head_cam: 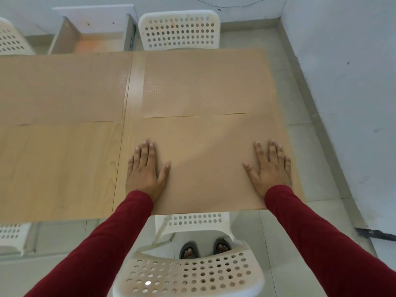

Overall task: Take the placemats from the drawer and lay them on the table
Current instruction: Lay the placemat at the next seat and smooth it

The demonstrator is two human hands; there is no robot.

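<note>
A tan placemat lies flat on the near right part of the light wooden table. My left hand rests palm down on the mat's left side, fingers spread. On its right side, near the table's right edge, my right hand lies the same way. A second tan placemat with a fine dotted texture covers the far right part. A third placemat is spread across the far left. An open drawer with a wooden bottom shows beyond the table's far edge.
White perforated plastic chairs stand around the table: one right in front of me, one at the far side, and parts of two others at the left. A white wall runs close along the right.
</note>
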